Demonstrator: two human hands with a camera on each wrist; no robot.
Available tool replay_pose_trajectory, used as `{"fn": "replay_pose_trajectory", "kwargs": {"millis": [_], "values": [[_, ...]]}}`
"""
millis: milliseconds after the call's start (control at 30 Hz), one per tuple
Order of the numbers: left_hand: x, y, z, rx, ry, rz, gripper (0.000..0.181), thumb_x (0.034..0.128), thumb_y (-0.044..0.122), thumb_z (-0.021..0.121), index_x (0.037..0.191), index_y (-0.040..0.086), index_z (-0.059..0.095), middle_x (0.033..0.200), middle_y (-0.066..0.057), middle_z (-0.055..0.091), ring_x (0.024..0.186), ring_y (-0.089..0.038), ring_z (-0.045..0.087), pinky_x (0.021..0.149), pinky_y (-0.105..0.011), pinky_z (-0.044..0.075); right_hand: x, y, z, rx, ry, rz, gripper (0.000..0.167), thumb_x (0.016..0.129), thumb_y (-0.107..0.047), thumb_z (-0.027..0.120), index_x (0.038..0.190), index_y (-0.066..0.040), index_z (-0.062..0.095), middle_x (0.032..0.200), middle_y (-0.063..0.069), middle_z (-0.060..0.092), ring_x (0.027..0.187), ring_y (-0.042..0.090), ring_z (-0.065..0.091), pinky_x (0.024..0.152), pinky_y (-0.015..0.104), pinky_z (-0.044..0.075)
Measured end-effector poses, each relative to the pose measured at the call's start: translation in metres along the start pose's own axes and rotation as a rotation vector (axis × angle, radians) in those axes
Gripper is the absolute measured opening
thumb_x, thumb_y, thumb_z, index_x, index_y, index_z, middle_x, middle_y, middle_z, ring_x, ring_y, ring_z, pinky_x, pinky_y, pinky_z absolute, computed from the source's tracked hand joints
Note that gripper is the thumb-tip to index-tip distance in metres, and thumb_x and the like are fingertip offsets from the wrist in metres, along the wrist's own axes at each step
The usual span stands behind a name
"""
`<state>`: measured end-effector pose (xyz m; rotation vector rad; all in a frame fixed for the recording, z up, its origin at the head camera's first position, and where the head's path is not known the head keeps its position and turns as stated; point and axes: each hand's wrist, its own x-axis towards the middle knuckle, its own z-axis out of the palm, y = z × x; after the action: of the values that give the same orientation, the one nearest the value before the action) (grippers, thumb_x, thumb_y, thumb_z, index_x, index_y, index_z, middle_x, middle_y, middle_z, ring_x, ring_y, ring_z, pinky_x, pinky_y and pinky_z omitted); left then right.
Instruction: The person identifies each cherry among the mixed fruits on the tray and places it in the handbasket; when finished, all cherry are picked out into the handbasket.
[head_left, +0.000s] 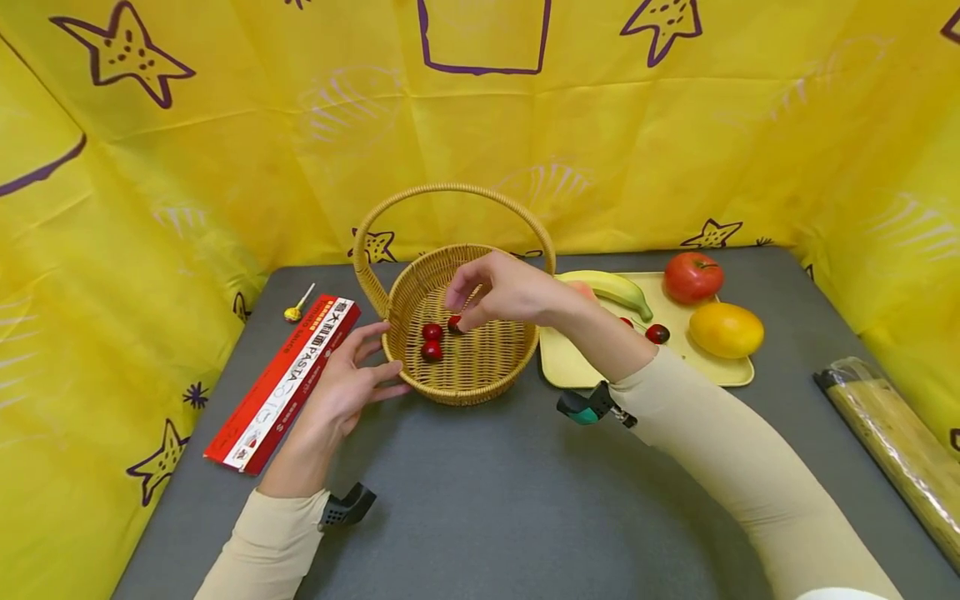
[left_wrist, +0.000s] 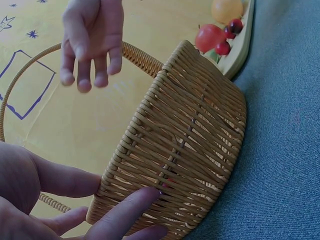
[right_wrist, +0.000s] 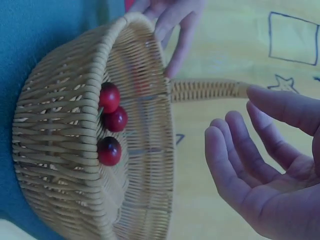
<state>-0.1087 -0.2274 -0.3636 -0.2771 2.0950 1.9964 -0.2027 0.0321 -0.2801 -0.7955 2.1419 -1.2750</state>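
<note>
Presumably for steadiness, the unclenched left hand [head_left: 351,379] is touching the centre-frame wicker basket [head_left: 465,393]; the right hand [head_left: 501,288], holding nothing, is hanging above three cherries [head_left: 431,351].

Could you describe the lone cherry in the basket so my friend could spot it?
Look inside the round wicker basket. Three cherries lie there; yours is the dark-patched one nearest the right hand, sitting apart from the close-set pair.
</note>
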Motion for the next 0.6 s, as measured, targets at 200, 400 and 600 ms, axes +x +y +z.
{"fn": "replay_pose_trajectory", "kwargs": {"millis": [200,400,600], "values": [[0.0,0.001,0.0,0.009,-0.004,0.004,0.068,0.1023,-0.003,0.057,0.163,0.01,0.029,0.166,-0.021,0.032,0.109,-0.025,0.072,0.086,-0.04,0.067,-0.021,0.009,-0.001,0.08,0.031,-0.019,0.023,0.086,0.003,0.079,0.106,-0.004,0.072,0.107,0.009,0.072,0.105,0.03,0.071,0.091,0.036,0.063],[0.0,0.001,0.001,0.01,-0.005,0.004,0.068,0.1025,-0.004,0.057,0.163,0.01,0.028,0.166,-0.021,0.032,0.109,-0.026,0.071,0.086,-0.04,0.067,-0.044,0.021,-0.006,0.067,0.102,-0.041,0.022,0.086,0.001,0.081,0.105,-0.007,0.073,0.108,0.009,0.072,0.102,0.026,0.072,0.091,0.037,0.063],[-0.001,0.001,0.0,0.012,0.001,0.004,0.068,0.1023,-0.004,0.057,0.162,0.01,0.028,0.166,-0.021,0.031,0.111,-0.027,0.071,0.086,-0.039,0.067,-0.067,0.031,-0.012,0.051,0.169,-0.048,0.022,0.086,-0.002,0.082,0.106,-0.009,0.074,0.108,0.011,0.072,0.101,0.026,0.07,0.088,0.038,0.062]]}}
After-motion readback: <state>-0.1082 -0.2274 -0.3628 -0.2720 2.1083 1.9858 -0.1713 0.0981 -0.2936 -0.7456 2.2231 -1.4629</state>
